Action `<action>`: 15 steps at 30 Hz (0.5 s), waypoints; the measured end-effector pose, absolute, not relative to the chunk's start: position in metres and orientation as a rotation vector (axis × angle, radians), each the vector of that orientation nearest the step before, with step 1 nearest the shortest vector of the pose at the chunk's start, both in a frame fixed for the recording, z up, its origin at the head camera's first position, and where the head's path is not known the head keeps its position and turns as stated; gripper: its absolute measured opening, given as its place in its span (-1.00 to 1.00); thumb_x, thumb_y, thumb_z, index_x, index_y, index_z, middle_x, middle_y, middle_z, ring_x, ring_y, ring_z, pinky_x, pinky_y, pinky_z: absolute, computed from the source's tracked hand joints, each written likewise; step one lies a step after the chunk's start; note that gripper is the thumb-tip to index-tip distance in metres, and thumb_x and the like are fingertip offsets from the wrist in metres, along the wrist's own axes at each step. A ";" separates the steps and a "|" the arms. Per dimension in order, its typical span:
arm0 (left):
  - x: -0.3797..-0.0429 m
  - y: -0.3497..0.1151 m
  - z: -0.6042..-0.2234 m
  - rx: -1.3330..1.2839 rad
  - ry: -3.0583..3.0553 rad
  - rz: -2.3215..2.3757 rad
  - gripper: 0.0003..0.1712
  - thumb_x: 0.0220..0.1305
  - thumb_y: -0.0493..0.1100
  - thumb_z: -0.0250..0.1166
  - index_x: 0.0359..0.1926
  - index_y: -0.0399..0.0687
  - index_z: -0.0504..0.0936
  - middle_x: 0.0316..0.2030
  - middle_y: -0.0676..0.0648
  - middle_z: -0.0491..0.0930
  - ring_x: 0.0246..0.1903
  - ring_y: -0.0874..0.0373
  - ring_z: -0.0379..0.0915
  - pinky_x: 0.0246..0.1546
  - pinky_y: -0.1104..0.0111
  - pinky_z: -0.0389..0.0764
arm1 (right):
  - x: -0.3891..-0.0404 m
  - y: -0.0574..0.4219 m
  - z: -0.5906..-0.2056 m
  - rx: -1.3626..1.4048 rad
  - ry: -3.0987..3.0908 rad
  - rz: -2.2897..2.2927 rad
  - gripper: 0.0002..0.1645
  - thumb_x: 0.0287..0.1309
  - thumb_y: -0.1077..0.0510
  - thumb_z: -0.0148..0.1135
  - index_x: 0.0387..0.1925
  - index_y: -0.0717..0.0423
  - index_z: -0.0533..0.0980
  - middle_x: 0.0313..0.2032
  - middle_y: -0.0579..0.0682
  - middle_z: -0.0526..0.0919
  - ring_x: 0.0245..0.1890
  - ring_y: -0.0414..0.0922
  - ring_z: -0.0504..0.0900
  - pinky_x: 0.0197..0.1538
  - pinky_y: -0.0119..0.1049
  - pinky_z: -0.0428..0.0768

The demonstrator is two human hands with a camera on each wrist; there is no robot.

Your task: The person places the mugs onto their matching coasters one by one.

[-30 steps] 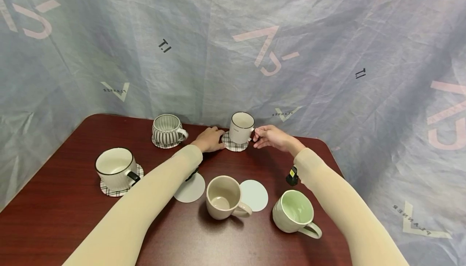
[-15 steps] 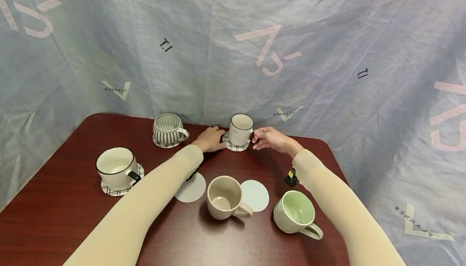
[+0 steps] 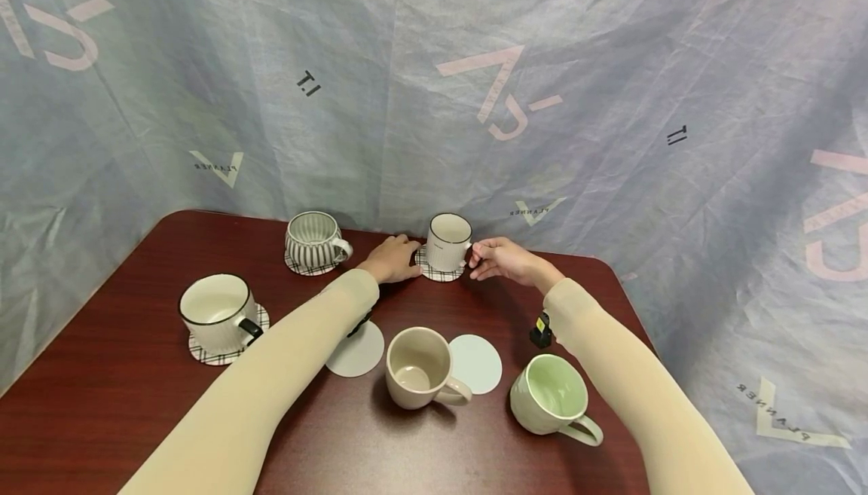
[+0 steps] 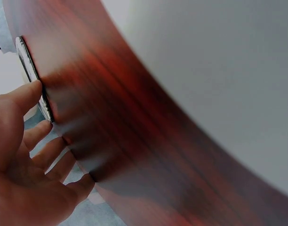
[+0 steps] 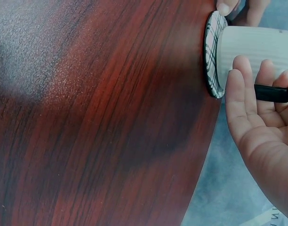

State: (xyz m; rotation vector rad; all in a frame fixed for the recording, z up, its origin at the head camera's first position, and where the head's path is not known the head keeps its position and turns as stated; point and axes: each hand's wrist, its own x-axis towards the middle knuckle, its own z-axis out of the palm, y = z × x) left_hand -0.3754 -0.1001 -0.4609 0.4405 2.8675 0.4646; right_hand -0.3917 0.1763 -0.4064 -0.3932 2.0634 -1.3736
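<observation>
In the head view a white mug with a dark rim [image 3: 447, 245] stands on a plaid coaster [image 3: 435, 275] near the table's back edge. My right hand [image 3: 508, 260] grips its handle from the right; in the right wrist view, fingers [image 5: 236, 87] curl round the dark handle [image 5: 272, 93]. On the coaster's other side is my left hand [image 3: 392, 260], thumb and fingers spread. Its thumb [image 4: 28, 96] touches the coaster's rim [image 4: 33, 70] in the left wrist view, and the other fingertips reach down to the tabletop.
Two more mugs, one striped [image 3: 313, 245] and one with a black handle [image 3: 215, 316], stand on plaid coasters at left. Nearer are a beige mug [image 3: 417, 374], a green mug [image 3: 545, 397] and two plain round coasters [image 3: 356, 352]. A cloth backdrop [image 3: 380, 103] hangs behind.
The white mug has come down slightly onto the plaid coaster, with my right hand still on its handle. My left hand has stayed beside the coaster.
</observation>
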 end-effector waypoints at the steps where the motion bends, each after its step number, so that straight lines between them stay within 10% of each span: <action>1: -0.376 -0.100 -0.462 0.441 2.865 0.466 -0.23 0.57 0.16 0.23 0.62 -0.02 0.30 0.59 -0.26 0.19 0.56 -0.22 0.12 0.52 -0.05 0.29 | -0.392 0.176 -0.407 -0.393 2.061 -1.375 -0.59 0.74 0.10 -0.18 -0.29 0.21 0.41 -0.19 0.10 0.57 -0.12 0.04 0.77 0.19 0.05 0.67; 15: -0.377 -0.100 -0.462 0.431 2.866 0.454 -0.24 0.57 0.17 0.23 0.62 0.01 0.31 0.59 -0.24 0.20 0.56 -0.20 0.12 0.52 -0.03 0.29 | -0.389 0.174 -0.404 -0.383 2.055 -1.337 -0.61 0.75 0.12 -0.20 -0.28 0.21 0.37 -0.16 0.15 0.59 -0.08 0.07 0.75 0.34 0.24 0.54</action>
